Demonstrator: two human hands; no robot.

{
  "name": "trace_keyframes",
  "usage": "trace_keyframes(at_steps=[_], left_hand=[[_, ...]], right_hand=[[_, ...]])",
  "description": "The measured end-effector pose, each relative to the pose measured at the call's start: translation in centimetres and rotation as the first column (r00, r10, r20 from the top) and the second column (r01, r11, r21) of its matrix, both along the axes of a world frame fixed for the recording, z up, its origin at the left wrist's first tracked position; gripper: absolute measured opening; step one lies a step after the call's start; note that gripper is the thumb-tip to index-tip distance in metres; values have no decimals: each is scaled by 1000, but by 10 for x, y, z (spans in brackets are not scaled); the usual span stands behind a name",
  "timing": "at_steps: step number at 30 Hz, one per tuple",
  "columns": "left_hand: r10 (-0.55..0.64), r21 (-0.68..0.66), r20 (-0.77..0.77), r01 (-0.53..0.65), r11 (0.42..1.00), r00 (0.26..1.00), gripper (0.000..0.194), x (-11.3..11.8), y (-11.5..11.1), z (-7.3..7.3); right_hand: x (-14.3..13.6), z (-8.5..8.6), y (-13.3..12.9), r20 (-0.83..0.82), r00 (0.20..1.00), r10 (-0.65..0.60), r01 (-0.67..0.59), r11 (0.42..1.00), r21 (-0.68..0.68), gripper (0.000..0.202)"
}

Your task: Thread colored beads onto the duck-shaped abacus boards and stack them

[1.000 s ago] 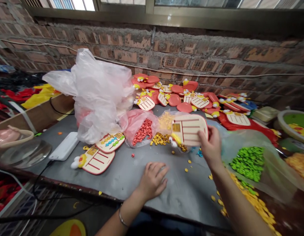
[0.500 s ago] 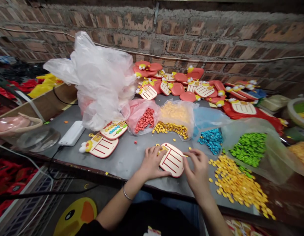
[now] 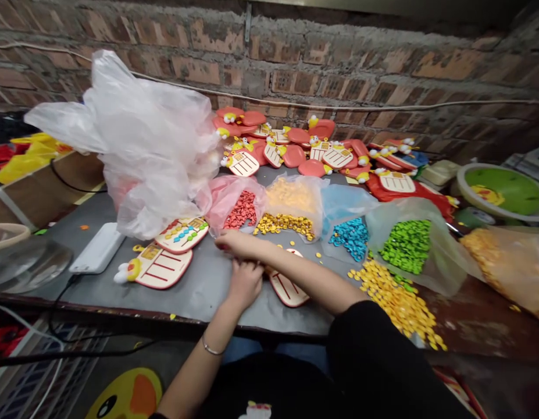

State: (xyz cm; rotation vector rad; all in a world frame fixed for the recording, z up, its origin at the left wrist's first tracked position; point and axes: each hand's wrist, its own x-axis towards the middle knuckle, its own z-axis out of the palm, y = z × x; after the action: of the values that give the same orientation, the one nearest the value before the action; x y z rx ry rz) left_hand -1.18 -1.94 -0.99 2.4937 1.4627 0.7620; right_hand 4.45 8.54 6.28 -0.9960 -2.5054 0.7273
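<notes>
A cream board with red slots and a red rim (image 3: 290, 286) lies before me, partly covered by my right forearm. My left hand (image 3: 246, 284) is at its left end with curled fingers; whatever they hold is hidden. Crossing above it, my right hand (image 3: 238, 243) reaches left, its fingers closed at a small red bead near the pink bag of red beads (image 3: 242, 210). To the left lie a duck-headed slotted board (image 3: 163, 269) and another board with coloured beads in its slots (image 3: 184, 234).
Bags of gold beads (image 3: 291, 224), blue beads (image 3: 350, 237) and green beads (image 3: 406, 245) stand along the table. Loose yellow beads (image 3: 393, 299) spread at right. A white power bank (image 3: 97, 247) and large plastic bag (image 3: 156, 139) are left. More boards (image 3: 336, 156) pile behind.
My right hand has left the board's right edge and crossed over to the left, near the red beads. My left hand has slid to the board's left end and curled. The view has shifted right.
</notes>
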Motion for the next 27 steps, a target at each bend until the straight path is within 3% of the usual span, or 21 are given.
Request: trace_keyframes(at_steps=[3, 5, 8, 11, 15, 19, 24, 27], left_hand=[[66, -14, 46, -66, 998, 997, 31, 3, -4, 7], [31, -50, 60, -28, 998, 998, 43, 8, -8, 12], [-54, -105, 63, 61, 993, 997, 64, 16, -13, 16], [-127, -115, 50, 132, 985, 991, 78, 21, -15, 13], [-180, -133, -19, 176, 975, 983, 98, 24, -15, 6], [-170, -176, -99, 151, 973, 980, 109, 26, -15, 3], [-172, -208, -132, 143, 968, 976, 110, 27, -14, 3], [-165, -232, -127, 133, 964, 978, 112, 27, -14, 4]], right_hand=[[59, 17, -1, -137, 990, 29, -29, 1000, -2, 7], [105, 20, -9, -323, 940, -108, 92, 994, -65, 3], [163, 3, -30, -410, 841, -353, 293, 934, -204, 11], [197, -25, -52, -319, 852, -414, 380, 910, -168, 12], [211, -54, -67, -153, 913, -378, 389, 920, 46, 13], [212, -67, -72, -88, 915, -394, 404, 891, 209, 18], [214, -67, -79, -49, 925, -376, 374, 884, 279, 25], [220, -59, -86, -48, 953, -298, 301, 927, 222, 26]])
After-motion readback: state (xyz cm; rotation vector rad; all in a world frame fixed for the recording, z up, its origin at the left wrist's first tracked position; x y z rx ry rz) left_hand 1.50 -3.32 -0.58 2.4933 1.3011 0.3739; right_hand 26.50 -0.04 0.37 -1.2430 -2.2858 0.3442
